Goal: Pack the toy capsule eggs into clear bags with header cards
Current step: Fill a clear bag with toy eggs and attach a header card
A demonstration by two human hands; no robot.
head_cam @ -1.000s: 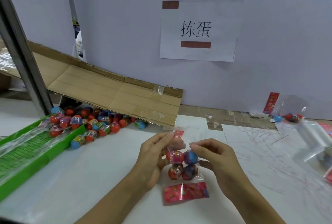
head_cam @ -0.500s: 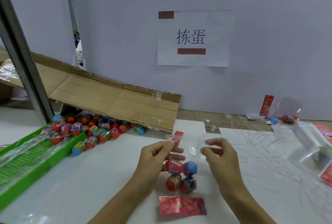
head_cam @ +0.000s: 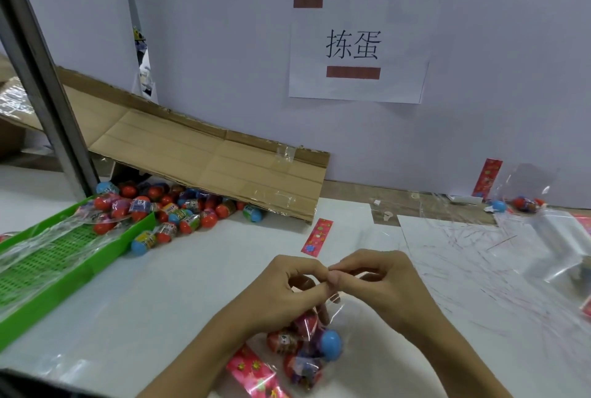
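header card [head_cam: 256, 375] shifted, now diagonal

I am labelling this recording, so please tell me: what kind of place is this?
Probably a hand-packing station in a small workshop. A pile of loose eggs lies under a cardboard sheet, both hands work at a bag of eggs, and a paper sign hangs on the wall.

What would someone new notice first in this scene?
Front and centre, the left hand and right hand pinch the top of a clear bag of eggs. A heap of loose eggs lies at left under the cardboard, and a paper sign hangs on the wall.
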